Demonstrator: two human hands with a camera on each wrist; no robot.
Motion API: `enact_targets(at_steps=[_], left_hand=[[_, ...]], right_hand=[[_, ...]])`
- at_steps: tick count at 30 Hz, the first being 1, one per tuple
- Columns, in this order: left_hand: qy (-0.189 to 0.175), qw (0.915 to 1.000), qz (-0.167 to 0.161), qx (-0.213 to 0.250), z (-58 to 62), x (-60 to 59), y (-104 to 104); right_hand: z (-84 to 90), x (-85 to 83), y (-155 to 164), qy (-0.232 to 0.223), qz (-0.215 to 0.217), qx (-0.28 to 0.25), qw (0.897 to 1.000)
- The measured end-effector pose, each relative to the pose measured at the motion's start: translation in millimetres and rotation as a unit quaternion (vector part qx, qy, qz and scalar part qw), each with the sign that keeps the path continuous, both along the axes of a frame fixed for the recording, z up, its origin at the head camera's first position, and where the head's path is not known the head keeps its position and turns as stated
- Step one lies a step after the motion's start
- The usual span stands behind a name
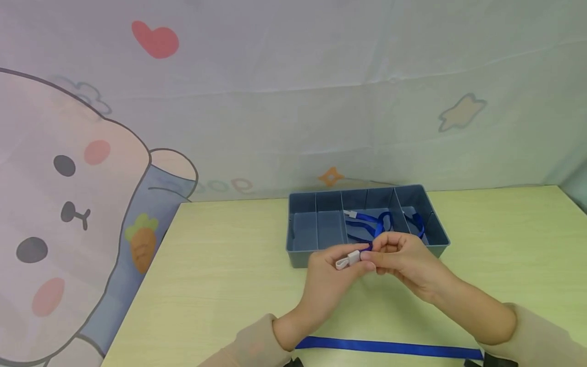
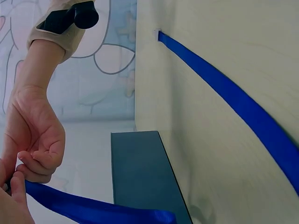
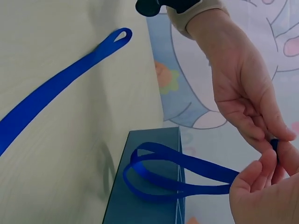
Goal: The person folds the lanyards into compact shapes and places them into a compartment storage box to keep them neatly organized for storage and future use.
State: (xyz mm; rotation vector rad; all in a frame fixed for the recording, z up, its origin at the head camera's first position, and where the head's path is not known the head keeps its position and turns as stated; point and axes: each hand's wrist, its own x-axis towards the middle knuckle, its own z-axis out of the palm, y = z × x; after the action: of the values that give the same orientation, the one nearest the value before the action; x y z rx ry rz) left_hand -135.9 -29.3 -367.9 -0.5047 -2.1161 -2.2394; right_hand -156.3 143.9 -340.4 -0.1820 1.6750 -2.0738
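Observation:
My left hand (image 1: 325, 280) pinches a white plastic clip (image 1: 353, 257) between thumb and index finger, in front of the divided tray. The clip sits on one end of a blue lanyard strap (image 3: 205, 170). Beside it, my right hand (image 1: 415, 262) pinches the strap close to the clip, its fingertips almost touching the left thumb. From the hands, the strap falls in a loop, seen in the right wrist view. Fingers partly hide where strap and clip meet.
The blue-grey divided tray (image 1: 298, 258) stands behind the hands. Blue straps (image 1: 365, 217) with a white clip lie in its middle compartment, and more blue strap (image 1: 417, 223) in the right one. Another blue strap (image 1: 390, 347) lies flat along the table's front.

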Motion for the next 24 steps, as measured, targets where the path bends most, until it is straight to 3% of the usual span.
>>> enact_targets(at_steps=[5, 8, 10, 13, 15, 17, 19, 21, 24], left_hand=[[-0.045, 0.9989, 0.009, 0.012, 1.2, -1.7, -4], [-0.07, 0.9971, 0.007, 0.029, 4.3, -3.2, -8], [-0.08, 0.9961, 0.006, 0.038, 7.5, -4.0, -10], [-0.094, 0.9945, 0.004, 0.045, 11.5, -5.1, -13], [-0.102, 0.9934, 0.003, 0.051, 14.2, -5.4, -14], [-0.11, 0.9925, 0.001, 0.053, 16.5, -5.6, -15], [-0.118, 0.9914, 0.002, 0.057, 18.8, -5.7, -16], [-0.127, 0.9899, 0.002, 0.062, 21.1, -5.9, -17], [-0.136, 0.9878, -0.004, 0.076, 24.1, -5.9, -18]], right_hand=[[-1.4, -3.5, 8, 0.037, 0.039, 0.038, 0.998], [-1.5, -6.2, 17, 0.104, 0.046, 0.071, 0.991], [-0.8, -8.7, 23, 0.167, 0.043, 0.089, 0.981], [0.8, -13.3, 32, 0.262, 0.048, 0.132, 0.955], [-0.9, -16.6, 36, 0.319, 0.061, 0.174, 0.93], [-6.0, -19.0, 38, 0.356, 0.077, 0.222, 0.904], [-14.3, -20.6, 38, 0.37, 0.094, 0.25, 0.89], [-22.9, -21.2, 36, 0.363, 0.108, 0.262, 0.888], [-32.5, -21.2, 33, 0.325, 0.124, 0.249, 0.904]])
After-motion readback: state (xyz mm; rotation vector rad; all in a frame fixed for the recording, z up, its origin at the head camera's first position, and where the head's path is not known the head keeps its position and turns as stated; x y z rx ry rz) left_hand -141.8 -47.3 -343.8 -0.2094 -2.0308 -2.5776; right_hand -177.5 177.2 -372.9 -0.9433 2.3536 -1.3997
